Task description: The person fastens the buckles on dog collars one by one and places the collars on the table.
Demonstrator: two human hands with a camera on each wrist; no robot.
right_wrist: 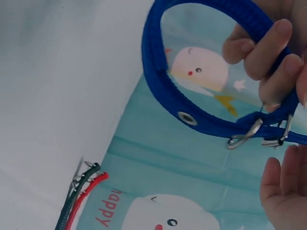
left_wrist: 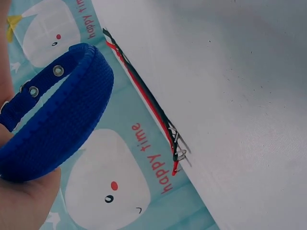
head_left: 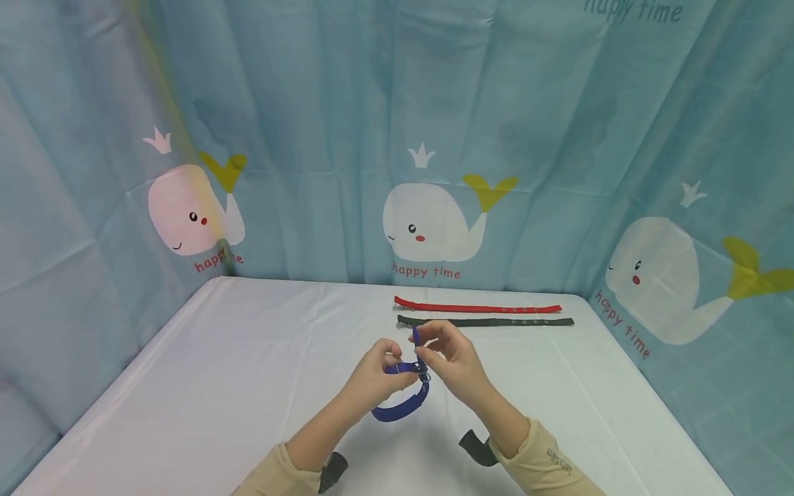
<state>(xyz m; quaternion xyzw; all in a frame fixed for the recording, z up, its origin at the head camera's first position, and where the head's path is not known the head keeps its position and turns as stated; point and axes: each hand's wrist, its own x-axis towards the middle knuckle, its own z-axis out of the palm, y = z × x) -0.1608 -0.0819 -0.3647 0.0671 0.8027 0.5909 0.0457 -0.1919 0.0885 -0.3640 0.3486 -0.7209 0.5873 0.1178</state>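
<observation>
A blue pet collar [head_left: 401, 411] is bent into a loop above the table, its strap run through a metal buckle [right_wrist: 276, 139] beside a D-ring [right_wrist: 245, 135]. My left hand [head_left: 374, 375] grips the band near the buckle, fingers curled round it in the right wrist view. Thumb and fingers of my right hand [head_left: 455, 362] pinch the strap's free end, which points upward past the buckle. Metal eyelets show along the band in both wrist views. The padded outer side of the collar fills much of the left wrist view.
A red collar [head_left: 477, 308] and a dark green collar [head_left: 490, 322] lie straight, side by side, near the far edge of the white table [head_left: 248, 365]. Behind the table hangs a light blue curtain [head_left: 322, 138] printed with whales. Dark straps hang at both wrists.
</observation>
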